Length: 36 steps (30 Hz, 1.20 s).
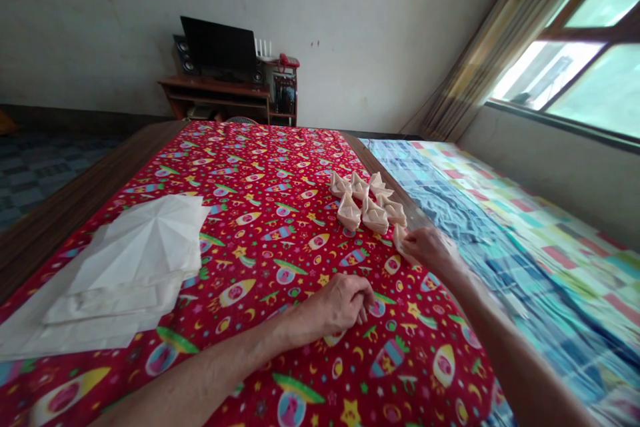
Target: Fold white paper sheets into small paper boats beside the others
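Note:
My right hand (pixel 434 250) pinches a small cream folded paper boat (pixel 400 239) at the right side of the red patterned cloth (pixel 300 280). Just beyond it, several similar folded paper boats (pixel 375 215) sit close together in rough rows. Resting on the cloth nearer to me, my left hand (pixel 345 303) has its fingers curled in, and nothing shows in them. On the left lies a stack of white paper sheets (pixel 145 240); the top sheet bears creases that fan out from one point.
A bed with a blue checked sheet (pixel 450 213) adjoins the table's right side. The table's dark wooden edge (pixel 100 180) shows on the left. Against the far wall, a brown desk (pixel 215 87) carries a monitor (pixel 220 43), speakers and a red telephone (pixel 289 61).

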### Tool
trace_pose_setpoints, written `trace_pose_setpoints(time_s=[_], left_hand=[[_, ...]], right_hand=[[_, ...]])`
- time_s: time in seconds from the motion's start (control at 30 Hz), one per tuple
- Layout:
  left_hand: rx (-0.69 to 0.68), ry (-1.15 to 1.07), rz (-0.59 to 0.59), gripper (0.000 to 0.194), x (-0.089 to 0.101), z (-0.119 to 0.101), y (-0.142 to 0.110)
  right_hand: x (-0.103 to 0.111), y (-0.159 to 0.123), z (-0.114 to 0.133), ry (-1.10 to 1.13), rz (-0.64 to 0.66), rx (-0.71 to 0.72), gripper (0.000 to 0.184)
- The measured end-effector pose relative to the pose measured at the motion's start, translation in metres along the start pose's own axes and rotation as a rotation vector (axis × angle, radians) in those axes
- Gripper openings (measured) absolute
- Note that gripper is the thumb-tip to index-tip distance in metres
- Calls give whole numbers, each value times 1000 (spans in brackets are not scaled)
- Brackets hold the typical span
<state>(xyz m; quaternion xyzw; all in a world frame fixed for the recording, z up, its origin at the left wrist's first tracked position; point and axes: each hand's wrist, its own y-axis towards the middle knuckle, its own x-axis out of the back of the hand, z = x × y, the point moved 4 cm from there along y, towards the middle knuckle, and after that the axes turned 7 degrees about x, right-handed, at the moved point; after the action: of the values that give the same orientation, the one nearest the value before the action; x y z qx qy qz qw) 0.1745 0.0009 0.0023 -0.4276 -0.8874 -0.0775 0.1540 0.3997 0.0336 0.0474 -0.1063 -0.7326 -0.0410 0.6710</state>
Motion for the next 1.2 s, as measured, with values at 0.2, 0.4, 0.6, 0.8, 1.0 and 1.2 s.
trace_pose_setpoints(time_s=[0.2,0.4,0.6,0.8,1.0,1.2], left_hand=[[-4,0,-6,27,1,0,-2],[11,-11,5,27,-1,4,0],[-10,25,1,26,5,-4,-3],[-130,244,-134,24,42,-18,-15],[-104,493,-351,27,110,-22,-70],[105,774,-582,24,191,18,-166]], right_hand=[[2,-2,3,14,10,32,34],[3,-2,-4,7,-17,-6,30],[18,-11,-2,18,-50,-30,34],[47,-30,21,38,-316,-19,37],[23,-59,105,237,-339,479,38],[-15,-75,165,277,-211,740,36]])
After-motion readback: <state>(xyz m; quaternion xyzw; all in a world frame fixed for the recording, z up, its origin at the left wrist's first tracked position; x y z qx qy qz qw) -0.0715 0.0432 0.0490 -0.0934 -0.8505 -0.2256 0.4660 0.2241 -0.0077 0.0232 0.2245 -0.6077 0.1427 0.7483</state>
